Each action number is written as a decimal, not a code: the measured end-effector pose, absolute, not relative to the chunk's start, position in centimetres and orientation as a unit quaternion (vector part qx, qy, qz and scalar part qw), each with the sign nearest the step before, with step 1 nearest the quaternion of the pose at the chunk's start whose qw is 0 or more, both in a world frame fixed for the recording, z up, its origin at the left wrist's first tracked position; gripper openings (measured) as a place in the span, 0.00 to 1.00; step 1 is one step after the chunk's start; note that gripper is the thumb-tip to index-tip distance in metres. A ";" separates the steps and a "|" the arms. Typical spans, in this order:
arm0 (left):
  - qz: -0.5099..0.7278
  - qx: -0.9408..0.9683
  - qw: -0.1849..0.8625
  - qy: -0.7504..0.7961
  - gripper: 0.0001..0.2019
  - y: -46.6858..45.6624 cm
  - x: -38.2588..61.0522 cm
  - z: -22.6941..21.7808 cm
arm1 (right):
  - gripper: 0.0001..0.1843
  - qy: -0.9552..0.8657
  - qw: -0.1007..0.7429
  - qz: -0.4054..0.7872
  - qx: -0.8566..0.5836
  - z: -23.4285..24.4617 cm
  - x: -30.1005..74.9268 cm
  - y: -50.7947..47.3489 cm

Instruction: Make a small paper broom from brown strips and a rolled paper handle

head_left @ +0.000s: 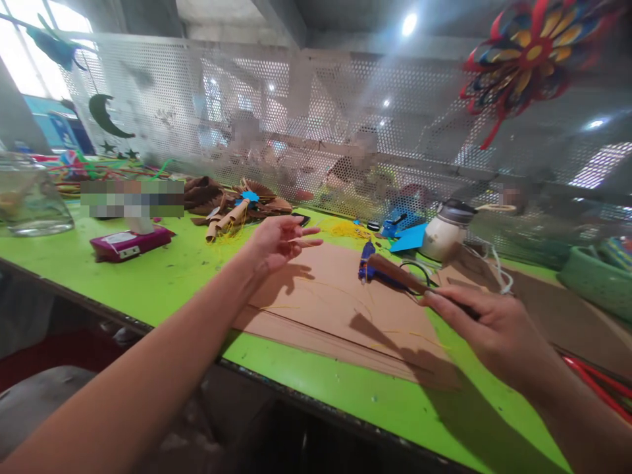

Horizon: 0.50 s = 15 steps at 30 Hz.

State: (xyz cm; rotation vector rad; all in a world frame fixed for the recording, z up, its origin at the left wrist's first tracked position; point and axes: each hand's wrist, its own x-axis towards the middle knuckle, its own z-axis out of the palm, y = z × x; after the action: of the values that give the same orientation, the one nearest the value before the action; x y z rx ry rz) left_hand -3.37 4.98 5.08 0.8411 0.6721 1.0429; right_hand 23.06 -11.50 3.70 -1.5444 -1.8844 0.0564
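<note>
My right hand [494,329] pinches the end of a long, narrow brown paper or cardboard piece [402,273], which is held up above the stack and points left. Behind its far end is a blue glue gun [366,262], partly covered by the brown piece. My left hand [284,243] hovers over the far left part of the stacked brown cardboard sheets [336,303], fingers stretched out and apart, with nothing plainly in them. Loose yellow strands [363,303] are strewn across the top sheet.
Brown folded paper pieces [241,210] lie at the back left, near a purple box-like device [131,245] and a glass jar [34,197]. A white jug [444,230] and a green basket [597,280] stand right. Perforated panels [316,118] border the green table [316,362].
</note>
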 end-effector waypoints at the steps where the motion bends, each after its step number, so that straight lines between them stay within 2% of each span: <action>1: 0.456 0.420 0.725 0.300 0.07 4.9 -3.8 5.3 | 0.14 -0.711 0.361 0.028 -0.603 4.0 23.6 -11.4; 5: 0.424 0.584 0.608 0.331 0.03 3.8 -6.1 7.3 | 0.18 -0.662 0.420 0.052 -0.618 4.6 25.6 -10.8; 7: 0.442 0.648 0.498 0.370 0.03 2.7 -7.7 8.7 | 0.20 -0.652 0.450 0.063 -0.607 4.5 26.3 -10.4; 10: 0.546 0.640 0.263 0.473 0.06 -0.2 -9.5 10.2 | 0.23 -0.646 0.488 0.067 -0.583 4.3 26.4 -9.8; 12: 0.594 0.600 0.189 0.501 0.06 -2.9 -9.1 9.9 | 0.24 -0.645 0.496 0.062 -0.578 4.4 25.7 -9.7; 13: 0.583 0.620 0.227 0.473 0.06 -4.4 -8.1 9.3 | 0.23 -0.646 0.496 0.057 -0.578 4.5 25.2 -9.8; 15: 0.474 0.661 0.457 0.359 0.09 -6.9 -5.0 7.5 | 0.23 -0.655 0.482 0.050 -0.580 5.1 23.8 -10.2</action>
State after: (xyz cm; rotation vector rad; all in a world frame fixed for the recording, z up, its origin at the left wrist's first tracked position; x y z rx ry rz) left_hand -4.99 -6.91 7.45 1.6292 0.8848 1.1694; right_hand 23.85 -10.18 5.06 -1.4130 -1.5975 0.1209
